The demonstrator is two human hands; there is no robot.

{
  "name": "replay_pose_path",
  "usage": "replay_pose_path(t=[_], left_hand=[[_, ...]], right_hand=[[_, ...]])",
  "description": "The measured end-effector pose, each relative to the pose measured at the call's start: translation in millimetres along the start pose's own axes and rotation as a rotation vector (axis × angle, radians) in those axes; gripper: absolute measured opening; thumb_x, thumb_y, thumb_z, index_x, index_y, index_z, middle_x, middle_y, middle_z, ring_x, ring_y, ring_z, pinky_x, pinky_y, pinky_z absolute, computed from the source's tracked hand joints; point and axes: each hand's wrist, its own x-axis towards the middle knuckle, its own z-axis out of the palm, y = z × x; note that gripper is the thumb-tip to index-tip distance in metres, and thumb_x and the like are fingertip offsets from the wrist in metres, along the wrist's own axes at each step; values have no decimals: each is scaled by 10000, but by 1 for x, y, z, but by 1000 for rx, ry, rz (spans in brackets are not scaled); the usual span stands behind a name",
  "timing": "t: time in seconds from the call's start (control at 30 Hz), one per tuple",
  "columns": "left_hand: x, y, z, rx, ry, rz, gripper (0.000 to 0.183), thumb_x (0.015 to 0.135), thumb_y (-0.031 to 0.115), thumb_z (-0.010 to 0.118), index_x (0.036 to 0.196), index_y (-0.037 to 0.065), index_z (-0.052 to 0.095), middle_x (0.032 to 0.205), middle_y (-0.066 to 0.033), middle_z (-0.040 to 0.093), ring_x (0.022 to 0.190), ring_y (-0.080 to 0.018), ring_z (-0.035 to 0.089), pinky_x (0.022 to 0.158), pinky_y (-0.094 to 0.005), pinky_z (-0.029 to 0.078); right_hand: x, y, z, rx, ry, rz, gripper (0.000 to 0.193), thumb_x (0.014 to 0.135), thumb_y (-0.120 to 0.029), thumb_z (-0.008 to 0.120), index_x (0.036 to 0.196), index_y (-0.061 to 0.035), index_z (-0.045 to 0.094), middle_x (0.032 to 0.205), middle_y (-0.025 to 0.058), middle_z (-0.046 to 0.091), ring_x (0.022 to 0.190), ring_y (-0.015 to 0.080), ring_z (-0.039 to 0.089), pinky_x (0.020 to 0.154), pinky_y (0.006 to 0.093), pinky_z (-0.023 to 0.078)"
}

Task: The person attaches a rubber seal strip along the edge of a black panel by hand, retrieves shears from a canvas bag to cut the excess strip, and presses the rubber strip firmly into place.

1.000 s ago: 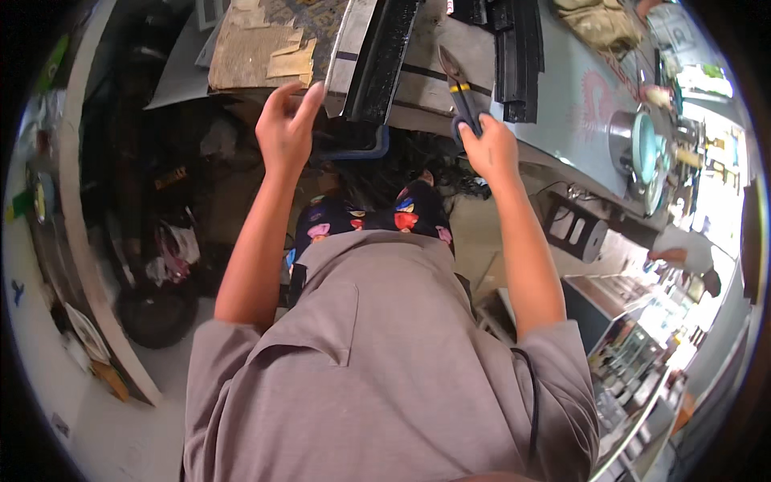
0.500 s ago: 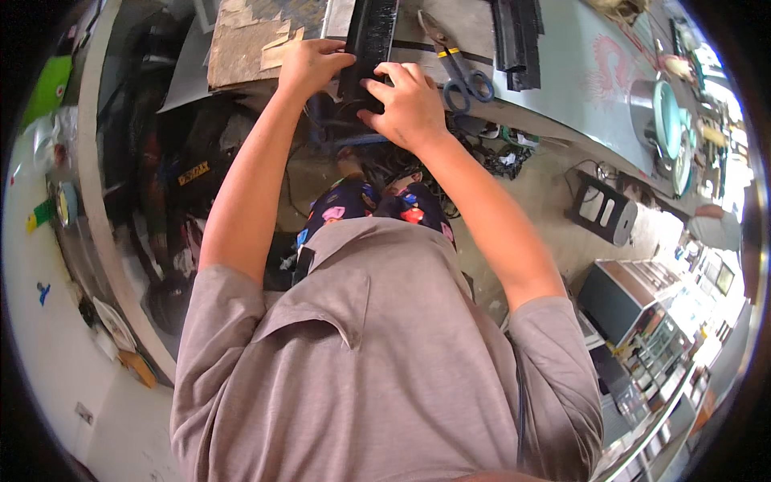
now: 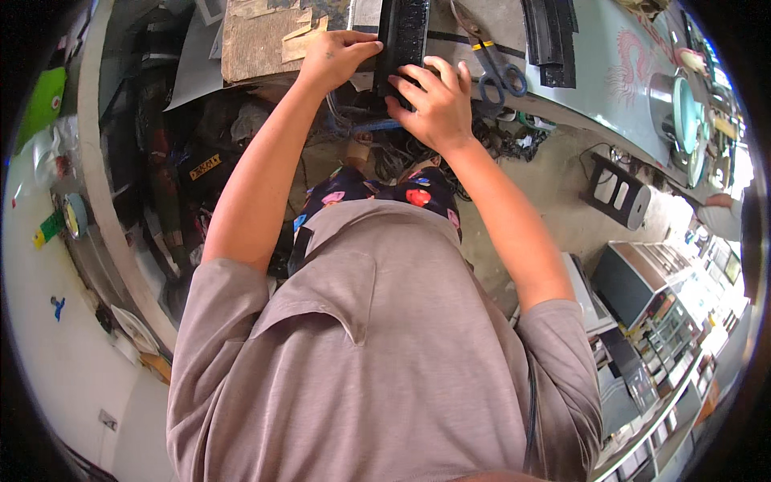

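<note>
A long black strip (image 3: 404, 36) with a ribbed, speckled surface lies lengthwise on the bench, its near end jutting over the front edge. My left hand (image 3: 331, 61) pinches its left edge between thumb and fingers. On the opposite side, my right hand (image 3: 438, 108) is bent around the near end, thumb below and a middle finger against the right edge; its upper fingers are lifted off and curled. Just right of that hand rest metal snips (image 3: 491, 60) with blue loop handles, jaws pointing away from me.
A worn wooden board (image 3: 261, 44) sits left of the strip. More black strips (image 3: 550, 40) are stacked to the right, beside a pale glass panel (image 3: 622, 60) with a red dragon print. Pots (image 3: 683, 112) stand further right. Below the bench are tangled cables and a dark plastic stool (image 3: 618, 193).
The whole view has shifted, so the bench and strip appear further right. Both hands stay at the strip; the right hand's upper fingers have lifted and drawn slightly away from it.
</note>
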Motion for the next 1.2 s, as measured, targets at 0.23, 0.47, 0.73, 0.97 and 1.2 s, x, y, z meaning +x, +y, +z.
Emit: replay_pose_path(t=[0.23, 0.47, 0.73, 0.97, 1.2], left_hand=[[7, -17, 0, -55, -40, 45, 413, 800, 412, 750, 1066, 96, 767, 865, -105, 748, 786, -165, 692, 746, -309, 537], [5, -12, 0, -24, -64, 56, 410, 807, 431, 731, 1058, 109, 768, 850, -114, 742, 761, -193, 699, 747, -319, 539], [-1, -8, -1, 28, -34, 94, 420, 808, 460, 711, 1068, 134, 767, 872, -124, 745, 794, -225, 718, 777, -334, 546], [0, -7, 0, 68, -36, 97, 412, 810, 462, 710, 1080, 156, 766, 854, -110, 745, 766, -227, 716, 772, -337, 549], [2, -10, 2, 75, -75, 96, 442, 821, 450, 711, 1115, 122, 749, 932, -139, 739, 850, -224, 710, 806, -340, 539]], right_hand=[[-6, -10, 11, -29, 51, 54, 274, 702, -384, 775, 951, -272, 757, 1115, -108, 652, 1167, 226, 510, 1046, 603, 278], [-7, -18, 12, -55, 58, 121, 250, 717, -372, 776, 946, -274, 757, 1124, -116, 649, 1153, 227, 515, 1031, 569, 285], [-12, -30, 15, -80, 73, 223, 223, 734, -316, 768, 952, -273, 759, 1156, -110, 638, 1154, 241, 509, 1014, 553, 300], [-13, -36, 19, -67, 78, 309, 225, 739, -294, 760, 962, -260, 762, 1176, -100, 636, 1149, 243, 511, 1009, 557, 310], [3, -30, 3, -99, -25, 260, 212, 741, -305, 755, 936, -224, 770, 1134, -87, 645, 1134, 234, 516, 1007, 527, 318]])
